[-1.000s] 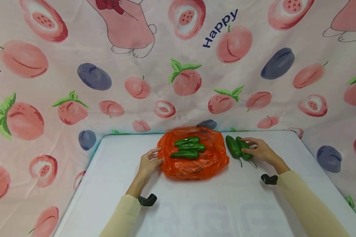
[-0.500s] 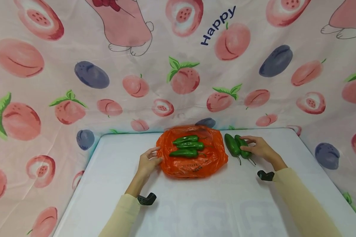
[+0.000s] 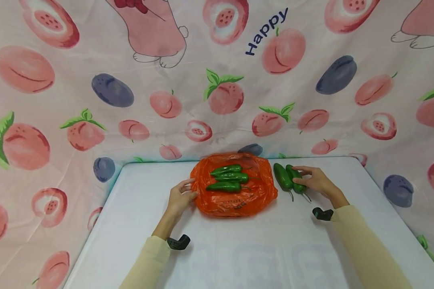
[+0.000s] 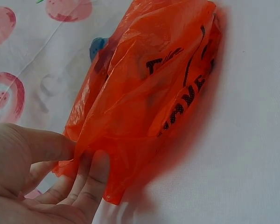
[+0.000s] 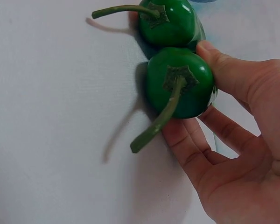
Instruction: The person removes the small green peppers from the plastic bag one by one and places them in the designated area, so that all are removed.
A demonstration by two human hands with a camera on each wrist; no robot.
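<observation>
An orange-red plastic bag (image 3: 235, 206) lies on the white table, with three green peppers (image 3: 225, 186) on it. My left hand (image 3: 179, 200) pinches the bag's left edge; in the left wrist view the thumb and fingers of that hand (image 4: 51, 177) hold the thin plastic (image 4: 130, 107). Right of the bag lie two more green peppers side by side, one nearer the bag (image 3: 283, 176). My right hand (image 3: 316, 181) grips the outer one (image 3: 298, 187). In the right wrist view, thumb and fingers (image 5: 242, 126) close round this pepper (image 5: 186, 102), which touches its neighbour (image 5: 170, 28).
The white table (image 3: 235, 249) ends at the back against a hanging cloth (image 3: 188, 80) printed with fruit. Dark devices sit at both wrists, one at the left (image 3: 179, 242) and one at the right (image 3: 323, 214).
The head view has shifted slightly. Both hands keep their places at the bag and the outer pepper.
</observation>
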